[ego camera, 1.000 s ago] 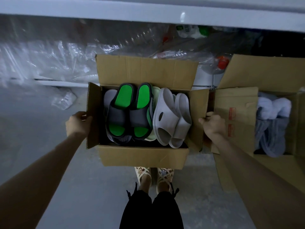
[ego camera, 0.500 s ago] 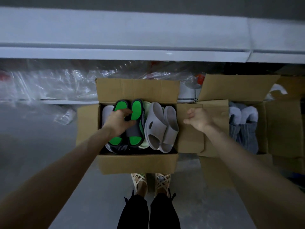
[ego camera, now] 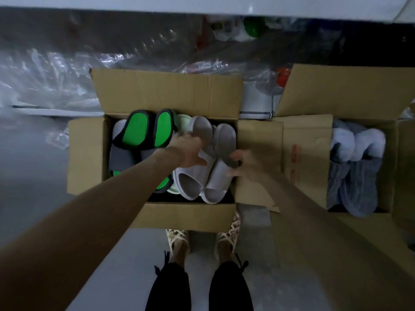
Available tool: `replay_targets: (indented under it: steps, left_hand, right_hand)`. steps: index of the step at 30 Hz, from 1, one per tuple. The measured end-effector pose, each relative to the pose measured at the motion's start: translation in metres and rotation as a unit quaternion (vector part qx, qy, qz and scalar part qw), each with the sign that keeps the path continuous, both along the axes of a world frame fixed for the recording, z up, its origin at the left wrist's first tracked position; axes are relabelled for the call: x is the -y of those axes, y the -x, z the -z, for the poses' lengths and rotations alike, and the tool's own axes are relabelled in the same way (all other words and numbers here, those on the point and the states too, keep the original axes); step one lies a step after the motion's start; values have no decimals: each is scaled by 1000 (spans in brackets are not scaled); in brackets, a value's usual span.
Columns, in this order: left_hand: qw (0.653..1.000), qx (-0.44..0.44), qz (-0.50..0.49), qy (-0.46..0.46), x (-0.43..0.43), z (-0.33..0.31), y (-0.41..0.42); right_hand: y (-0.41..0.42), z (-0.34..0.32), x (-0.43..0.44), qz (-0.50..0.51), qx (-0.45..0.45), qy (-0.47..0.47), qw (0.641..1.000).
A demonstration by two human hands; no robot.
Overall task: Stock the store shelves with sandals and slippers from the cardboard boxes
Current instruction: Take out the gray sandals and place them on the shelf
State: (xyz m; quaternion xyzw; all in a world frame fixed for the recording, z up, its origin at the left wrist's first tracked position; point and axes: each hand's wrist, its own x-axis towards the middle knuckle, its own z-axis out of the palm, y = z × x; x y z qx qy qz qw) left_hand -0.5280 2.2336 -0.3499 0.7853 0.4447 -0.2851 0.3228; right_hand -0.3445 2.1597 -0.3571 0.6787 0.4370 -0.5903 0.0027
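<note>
An open cardboard box (ego camera: pixel 85 153) stands on the floor in front of me. Inside, on the left, lies a pair of green-and-grey slides (ego camera: pixel 139 133); a pale green slipper (ego camera: pixel 182 122) shows behind them. On the right stands a pair of light grey slides (ego camera: pixel 202 182). My left hand (ego camera: pixel 190 151) reaches across the box and grips the left grey slide at its middle. My right hand (ego camera: pixel 243 163) grips the outer edge of the right grey slide (ego camera: pixel 224 135).
A second open cardboard box (ego camera: pixel 310 153) at the right holds fluffy grey and white slippers (ego camera: pixel 357 167). Crumpled clear plastic (ego camera: pixel 56 81) fills the low shelf space behind both boxes. A white shelf edge (ego camera: pixel 202 5) runs along the top. My feet (ego camera: pixel 202 241) stand just behind the box.
My left hand has left the green slides and moved right onto the grey pair. My right hand has come in from the box flap and taken hold of the right grey slide.
</note>
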Motion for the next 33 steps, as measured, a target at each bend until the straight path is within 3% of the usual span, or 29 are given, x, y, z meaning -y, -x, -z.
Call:
replay_targets:
  steps: [5,11,18,23,33]
  left_hand:
    - [998,-6,56,15,0,19,-8]
    - [999,45,0,20,-1,19,-9]
    - [991,87,-85,56,10,-18,-2]
    - [974,159,-160,18,29,-93,4]
    - [934,289,-190,-94,50,-378,-36]
  right_hand:
    - [-5,24,8,-39,-22,-7,999]
    - [-5,27,9,-7,-40,-26,999]
    - [-6,-6,6,-42,-44,-64,996]
    - [-21,-85,6,-15,-18,-108,994]
    - [-79,-374,25,24,77,-288,954]
